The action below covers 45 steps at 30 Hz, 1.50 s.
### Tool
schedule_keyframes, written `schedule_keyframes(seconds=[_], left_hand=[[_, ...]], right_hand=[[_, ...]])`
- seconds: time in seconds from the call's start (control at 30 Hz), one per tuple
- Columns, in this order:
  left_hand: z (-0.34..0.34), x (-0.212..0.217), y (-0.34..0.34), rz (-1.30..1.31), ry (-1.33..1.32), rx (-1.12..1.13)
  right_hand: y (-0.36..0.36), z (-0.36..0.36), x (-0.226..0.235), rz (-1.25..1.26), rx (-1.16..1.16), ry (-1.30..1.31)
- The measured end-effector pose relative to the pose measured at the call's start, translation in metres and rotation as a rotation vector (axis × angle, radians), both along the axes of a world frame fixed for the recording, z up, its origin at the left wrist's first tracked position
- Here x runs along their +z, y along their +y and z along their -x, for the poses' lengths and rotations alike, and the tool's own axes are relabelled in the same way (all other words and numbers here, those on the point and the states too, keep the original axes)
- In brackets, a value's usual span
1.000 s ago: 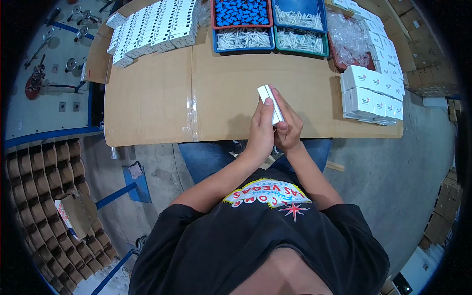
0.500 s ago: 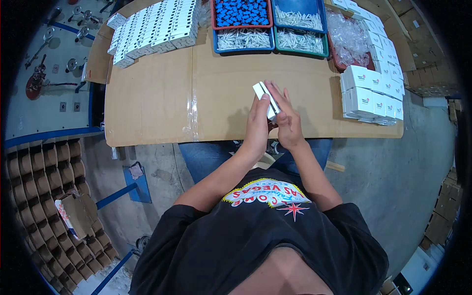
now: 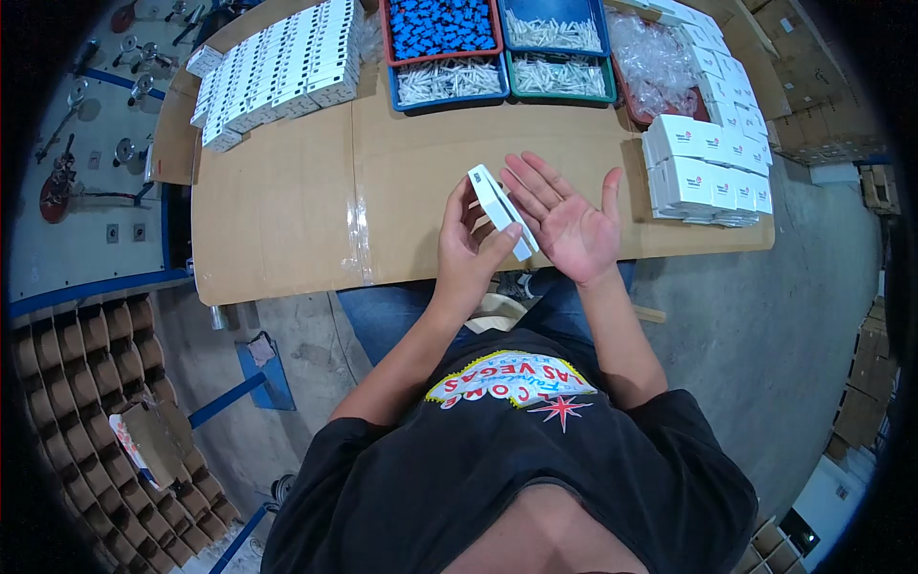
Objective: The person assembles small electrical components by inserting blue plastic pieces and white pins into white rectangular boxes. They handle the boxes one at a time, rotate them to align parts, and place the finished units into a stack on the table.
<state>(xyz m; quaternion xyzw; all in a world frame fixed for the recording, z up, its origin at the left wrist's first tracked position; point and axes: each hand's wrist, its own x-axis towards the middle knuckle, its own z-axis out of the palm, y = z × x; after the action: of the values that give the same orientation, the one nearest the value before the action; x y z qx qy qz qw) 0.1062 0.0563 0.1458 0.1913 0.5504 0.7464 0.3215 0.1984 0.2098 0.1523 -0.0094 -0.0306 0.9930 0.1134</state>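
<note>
A small white cardboard box (image 3: pixel 496 209) is tilted in my left hand (image 3: pixel 466 244), the thumb on its near side and the fingers behind it. A dark gap runs along the box's length. Beside it my right hand (image 3: pixel 578 228) lies open, palm up, fingers stretched out and thumb spread; it holds nothing. Its fingers come close to the box's right side. Both hands are above the near edge of the cardboard-covered table (image 3: pixel 277 210).
Rows of white boxes (image 3: pixel 277 72) stand at the back left. A red tray of blue parts (image 3: pixel 442 27) and trays of white pieces (image 3: pixel 451 81) are at the back middle. Clear plastic bags (image 3: pixel 655 62) fill a red tray beside stacked white boxes (image 3: pixel 703 177) at the right.
My right hand has come away from the box and turned palm up with fingers spread. My left hand keeps the box, now farther left. The whole view has shifted slightly.
</note>
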Motion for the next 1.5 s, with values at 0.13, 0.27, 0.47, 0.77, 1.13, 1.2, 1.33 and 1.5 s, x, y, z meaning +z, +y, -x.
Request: schedule_keyframes(seconds=[0.13,0.27,0.47,0.77,1.13,1.2,1.33,1.5], left_hand=[[-0.002,-0.004,-0.009,-0.047,0.132,-0.025],[-0.002,0.002,-0.018,-0.078,0.299,-0.098],[-0.002,0.0,-0.02,-0.116,0.404,-0.162],[0.002,-0.004,-0.018,-0.077,0.637,-0.182],[0.002,-0.004,-0.012,-0.091,0.698,-0.179],[0.001,-0.005,-0.011,-0.103,0.692,-0.183],[0.001,-0.001,-0.011,-0.096,0.701,-0.194],[-0.001,-0.003,-0.011,-0.097,0.713,-0.184]], right_hand=[[0.001,-0.001,-0.007,0.019,0.063,0.144],[0.005,-0.002,-0.018,-0.013,0.115,0.31],[0.008,-0.004,-0.021,-0.031,0.131,0.384],[0.008,-0.004,-0.029,-0.116,0.066,0.324],[0.01,-0.005,-0.039,-0.082,0.033,0.202],[0.01,-0.005,-0.039,-0.079,0.03,0.195],[0.01,-0.006,-0.04,-0.086,0.014,0.181],[0.011,-0.007,-0.04,-0.088,0.019,0.178]])
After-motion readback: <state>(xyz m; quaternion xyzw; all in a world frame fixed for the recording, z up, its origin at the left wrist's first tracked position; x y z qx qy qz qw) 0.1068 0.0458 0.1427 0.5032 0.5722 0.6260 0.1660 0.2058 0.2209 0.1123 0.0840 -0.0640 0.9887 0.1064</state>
